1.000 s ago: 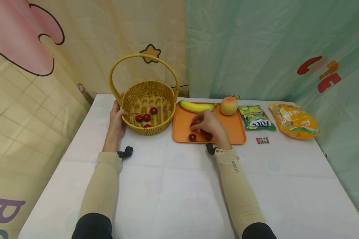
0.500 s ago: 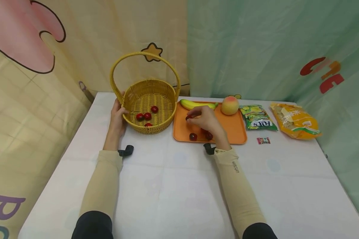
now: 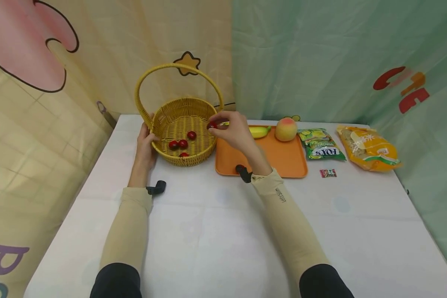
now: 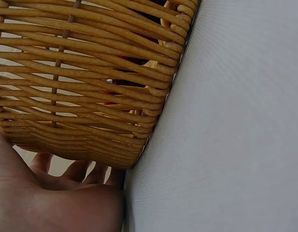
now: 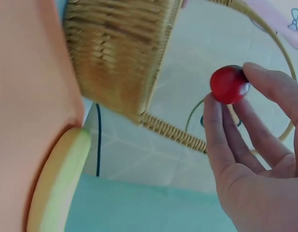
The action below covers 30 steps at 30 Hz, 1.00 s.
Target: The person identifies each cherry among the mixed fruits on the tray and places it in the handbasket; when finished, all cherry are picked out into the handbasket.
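Red fruit (image 3: 212, 125): small, round, glossy and smooth-skinned; pinched in the air at the basket's right rim, near the handle's foot; whether it is past the rim cannot be told.
Right hand (image 3: 232, 128): thumb and fingertips clamped on the red fruit, palm well off the surface.
Left hand (image 3: 146, 145): holding the basket's left side, thumb toward the rim; well apart from the right hand.
Basket (image 3: 199, 159): yellow-brown, round, of woven strands with gaps in the wall; a tall arched handle, wrapped in the same material, stands upright over the opening.
Loose fruits (image 3: 183, 143): four red, shiny ones on the woven floor, mostly in the front half.
Tray (image 3: 279, 159): flat, orange, round-cornered, with a low lip, just right of the basket.
Banana (image 3: 258, 132): yellow, curved, along the tray's back edge, partly behind the right hand.
Peach (image 3: 286, 129): round, pink over yellow, at the tray's back right corner.
Packets: a crinkled green bag (image 3: 321, 145), a plump orange bag (image 3: 368, 149) and a tiny red sweet (image 3: 328, 173), right of the tray.
Room: the basket's mouth is open beneath the arch; white tablecloth (image 3: 216, 231) spreads between the sleeves; a curtain (image 3: 301, 62) hangs close behind.
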Each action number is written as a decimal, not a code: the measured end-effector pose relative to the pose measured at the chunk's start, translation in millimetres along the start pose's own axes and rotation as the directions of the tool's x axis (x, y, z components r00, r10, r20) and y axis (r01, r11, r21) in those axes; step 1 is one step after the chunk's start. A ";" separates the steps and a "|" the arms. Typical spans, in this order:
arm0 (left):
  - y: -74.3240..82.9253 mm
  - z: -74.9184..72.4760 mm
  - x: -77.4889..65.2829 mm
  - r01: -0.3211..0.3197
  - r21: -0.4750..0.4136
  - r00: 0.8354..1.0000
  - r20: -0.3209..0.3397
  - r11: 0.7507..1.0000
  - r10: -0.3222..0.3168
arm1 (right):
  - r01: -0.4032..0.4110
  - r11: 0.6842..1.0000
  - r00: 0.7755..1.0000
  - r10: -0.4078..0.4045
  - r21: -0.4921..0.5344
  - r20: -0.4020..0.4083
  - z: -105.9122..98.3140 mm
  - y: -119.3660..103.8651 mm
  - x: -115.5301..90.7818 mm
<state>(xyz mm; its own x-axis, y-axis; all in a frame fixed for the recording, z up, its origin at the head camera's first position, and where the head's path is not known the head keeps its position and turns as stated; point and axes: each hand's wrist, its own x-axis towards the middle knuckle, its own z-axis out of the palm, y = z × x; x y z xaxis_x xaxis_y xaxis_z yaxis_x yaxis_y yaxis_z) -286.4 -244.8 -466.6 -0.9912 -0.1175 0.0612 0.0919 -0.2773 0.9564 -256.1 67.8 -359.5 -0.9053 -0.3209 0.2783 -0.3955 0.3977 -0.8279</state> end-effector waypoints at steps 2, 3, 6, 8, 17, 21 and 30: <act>-0.4 0.3 -0.5 -0.006 -0.003 1.000 -0.002 1.000 0.006 | 0.028 1.000 1.000 -0.028 0.002 0.001 3.6 -5.7 4.2; -0.2 0.7 -0.9 -0.005 -0.008 1.000 -0.002 1.000 0.005 | 0.037 0.999 0.999 -0.037 0.002 -0.001 5.1 -7.8 5.7; -0.7 2.8 -2.1 -0.004 -0.008 1.000 0.008 1.000 0.004 | 0.029 0.999 0.999 -0.030 -0.021 -0.040 7.1 -9.6 6.7; -1.0 4.3 -3.0 0.000 -0.010 1.000 0.013 1.000 0.000 | 0.008 0.999 0.997 -0.010 -0.031 -0.076 5.9 -7.5 3.5; -0.3 6.6 -2.3 -0.008 0.000 1.000 0.010 1.000 0.008 | -0.071 0.996 0.989 0.064 -0.045 -0.135 -22.5 18.1 -26.5; 2.1 6.2 -3.1 -0.006 -0.002 1.000 0.012 1.000 0.006 | -0.126 0.989 0.983 0.114 -0.076 -0.143 -37.1 26.8 -39.2; 5.1 1.4 -6.4 -0.006 -0.011 1.000 0.005 1.000 0.006 | -0.169 0.980 0.981 0.157 -0.102 -0.111 -51.4 41.7 -62.6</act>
<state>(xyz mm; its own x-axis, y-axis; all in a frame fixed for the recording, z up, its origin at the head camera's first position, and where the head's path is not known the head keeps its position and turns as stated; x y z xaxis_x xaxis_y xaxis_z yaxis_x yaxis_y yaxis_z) -279.7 -244.1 -461.8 -0.9911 -0.1141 0.0686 0.0990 -0.2874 0.9527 -223.9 148.7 -386.5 -0.9677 -0.1572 0.1969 -0.2510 0.5320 -0.8087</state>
